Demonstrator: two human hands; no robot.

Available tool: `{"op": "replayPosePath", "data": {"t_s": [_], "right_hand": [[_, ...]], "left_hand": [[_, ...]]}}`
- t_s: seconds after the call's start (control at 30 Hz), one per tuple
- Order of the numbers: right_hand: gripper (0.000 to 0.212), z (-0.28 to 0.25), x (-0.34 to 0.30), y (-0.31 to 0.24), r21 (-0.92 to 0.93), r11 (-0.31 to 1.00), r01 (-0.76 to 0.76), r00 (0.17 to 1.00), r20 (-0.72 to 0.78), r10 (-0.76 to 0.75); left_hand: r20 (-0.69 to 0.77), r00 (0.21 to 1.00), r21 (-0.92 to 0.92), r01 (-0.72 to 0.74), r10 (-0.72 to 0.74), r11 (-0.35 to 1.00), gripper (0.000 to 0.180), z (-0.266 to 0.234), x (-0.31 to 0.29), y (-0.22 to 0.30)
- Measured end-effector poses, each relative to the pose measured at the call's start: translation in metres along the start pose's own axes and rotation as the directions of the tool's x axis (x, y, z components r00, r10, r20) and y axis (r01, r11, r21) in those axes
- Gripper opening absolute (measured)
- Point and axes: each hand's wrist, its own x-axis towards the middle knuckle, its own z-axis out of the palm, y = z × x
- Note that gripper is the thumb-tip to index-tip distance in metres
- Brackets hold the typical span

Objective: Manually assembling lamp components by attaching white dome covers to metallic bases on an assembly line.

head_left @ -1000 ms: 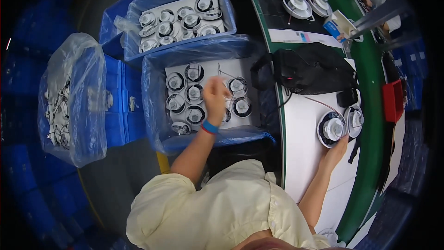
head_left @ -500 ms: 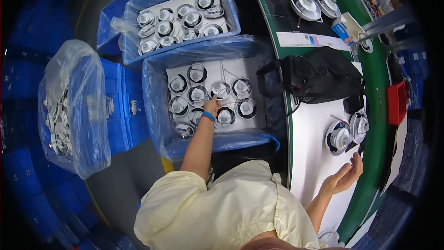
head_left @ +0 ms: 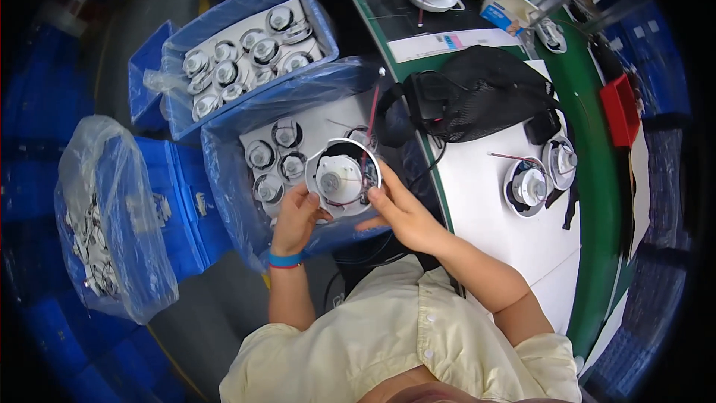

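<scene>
A round white housing with a motor-like hub (head_left: 330, 181) is held up in front of me, over a blue bin (head_left: 215, 157) lined with clear plastic. My left hand (head_left: 294, 218) grips its lower left rim, and my right hand (head_left: 403, 213) has its fingers round the right side. From the housing a red and dark lead (head_left: 373, 113) sticks up, ending in a small white plug. Beneath it in the bin, several similar round units (head_left: 292, 166) lie on a white sheet; some are hidden by the held one.
Two more units (head_left: 528, 188) lie on the white bench top (head_left: 507, 254) to my right, near a black mesh bag (head_left: 492, 93). A second bin of units (head_left: 317, 11) stands beyond. At left is a plastic bag of small parts (head_left: 112, 179); a red tray (head_left: 620, 108) sits far right.
My left hand has come up out of the bin with a round housing. My right hand has moved left from above the bench and taken hold of it too. The view has shifted.
</scene>
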Motion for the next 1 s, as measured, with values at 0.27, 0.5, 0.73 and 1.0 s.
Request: {"op": "replayPosePath", "data": {"t_s": [0.27,0.5,0.73,1.0], "right_hand": [[0.049,-0.062,-0.059,0.006,0.131,0.961,0.243,0.956,-0.201,-0.214],[0.038,-0.086,-0.158,-0.008,0.087,0.823,0.562,0.74,-0.498,-0.453],[0.041,-0.093,-0.288,0.031,-0.12,0.815,0.566,0.216,-0.933,-0.288],[0.043,-0.144,-0.347,0.078,-0.163,0.791,0.59,-0.116,-0.986,-0.118]], "left_hand": [[0.349,0.935,0.448,-0.103,-0.068,0.888,0.052,-0.049,0.106,-0.04],[0.167,0.936,0.533,0.179,-0.31,0.827,0.05,-0.187,0.236,-0.193],[-0.042,0.771,0.152,0.634,-0.636,0.758,0.044,-0.168,0.278,-0.206],[0.146,0.788,0.293,0.543,-0.598,0.787,0.052,-0.176,0.28,-0.211]]}}
